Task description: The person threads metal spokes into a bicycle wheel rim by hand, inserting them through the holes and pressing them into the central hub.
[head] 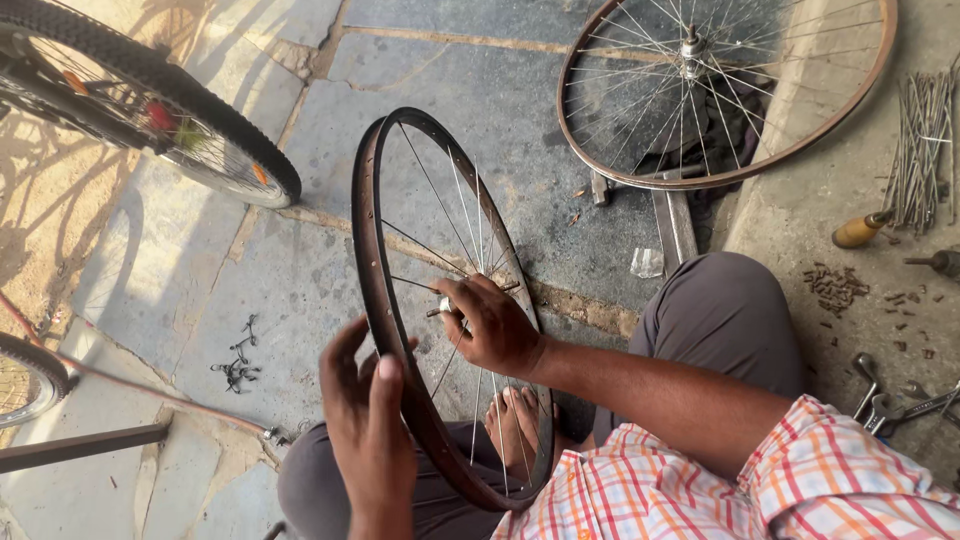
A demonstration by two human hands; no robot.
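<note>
A bare dark bicycle rim [366,250] with thin spokes [462,215] stands upright between my knees. My left hand [366,425] steadies the rim's near edge, fingers spread against it. My right hand [492,322] reaches through the spokes and pinches the small metal hub [445,305] at the wheel's centre. My bare foot [512,428] shows behind the lower spokes. I wear a checked shirt and grey trousers.
A second spoked rim [600,160] lies on the stone floor at upper right. A tyred bicycle wheel [215,145] stands at upper left. A bundle of loose spokes [925,150], a wooden-handled tool [860,230], spoke nipples [835,285] and wrenches [885,405] lie at right.
</note>
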